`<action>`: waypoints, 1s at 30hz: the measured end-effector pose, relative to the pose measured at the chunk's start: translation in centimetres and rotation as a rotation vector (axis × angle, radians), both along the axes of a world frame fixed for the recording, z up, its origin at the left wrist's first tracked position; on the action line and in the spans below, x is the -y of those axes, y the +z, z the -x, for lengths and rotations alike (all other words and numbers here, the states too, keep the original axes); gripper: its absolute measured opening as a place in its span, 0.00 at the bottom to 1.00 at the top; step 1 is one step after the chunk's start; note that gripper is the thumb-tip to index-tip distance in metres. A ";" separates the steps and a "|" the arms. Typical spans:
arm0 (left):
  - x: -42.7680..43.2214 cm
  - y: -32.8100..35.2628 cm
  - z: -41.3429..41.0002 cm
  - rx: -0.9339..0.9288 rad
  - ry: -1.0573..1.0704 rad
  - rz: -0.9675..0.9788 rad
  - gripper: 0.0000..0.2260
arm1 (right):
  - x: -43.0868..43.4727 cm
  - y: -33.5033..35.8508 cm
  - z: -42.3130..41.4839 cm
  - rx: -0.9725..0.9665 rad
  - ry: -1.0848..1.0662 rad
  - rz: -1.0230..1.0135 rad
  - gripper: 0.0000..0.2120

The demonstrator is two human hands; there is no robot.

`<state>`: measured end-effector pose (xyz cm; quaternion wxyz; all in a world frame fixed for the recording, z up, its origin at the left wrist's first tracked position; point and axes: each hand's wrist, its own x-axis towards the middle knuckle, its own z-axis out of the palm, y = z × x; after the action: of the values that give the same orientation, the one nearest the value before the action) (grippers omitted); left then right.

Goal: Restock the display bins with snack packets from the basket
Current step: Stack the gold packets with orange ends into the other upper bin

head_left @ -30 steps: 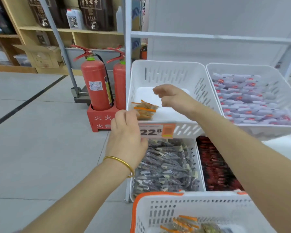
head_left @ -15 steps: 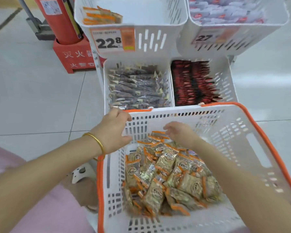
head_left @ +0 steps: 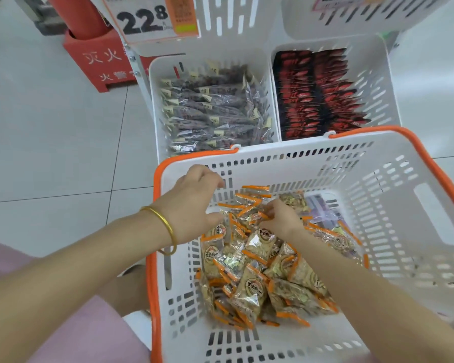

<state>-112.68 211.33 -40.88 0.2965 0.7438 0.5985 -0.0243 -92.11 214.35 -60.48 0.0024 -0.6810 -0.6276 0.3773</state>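
Reading "22 8", the price tag [head_left: 147, 19] hangs beyond the snack packets [head_left: 249, 279].

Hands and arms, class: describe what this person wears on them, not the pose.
No sleeves or gloves show on either arm. A thin gold bangle circles the wrist of the left hand. The right hand and its wrist wear nothing visible.

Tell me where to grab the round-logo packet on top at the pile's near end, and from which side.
Pinch the packet by its orange sealed edge, coming from above. It lies face up and uncovered, and the basket walls would likely block a sideways approach.
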 end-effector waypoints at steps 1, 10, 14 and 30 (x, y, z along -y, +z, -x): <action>-0.1 0.0 -0.3 0.004 -0.005 0.004 0.23 | 0.1 -0.1 0.1 -0.026 -0.013 0.000 0.20; -1.2 -0.1 -1.4 0.012 -0.023 -0.003 0.23 | -1.0 4.4 -1.4 -0.197 0.014 -0.168 0.04; -1.6 0.0 -1.3 0.052 0.058 0.010 0.26 | -1.6 10.0 -2.2 -0.568 -0.149 -0.094 0.03; -2.7 2.4 -0.9 0.807 0.471 0.233 0.10 | -1.2 21.7 0.4 -0.632 -0.094 -0.537 0.07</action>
<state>-111.73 214.06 -38.44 0.5837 0.5000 0.5813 0.2673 -92.48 215.60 -38.77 0.3898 -0.5347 -0.6403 0.3901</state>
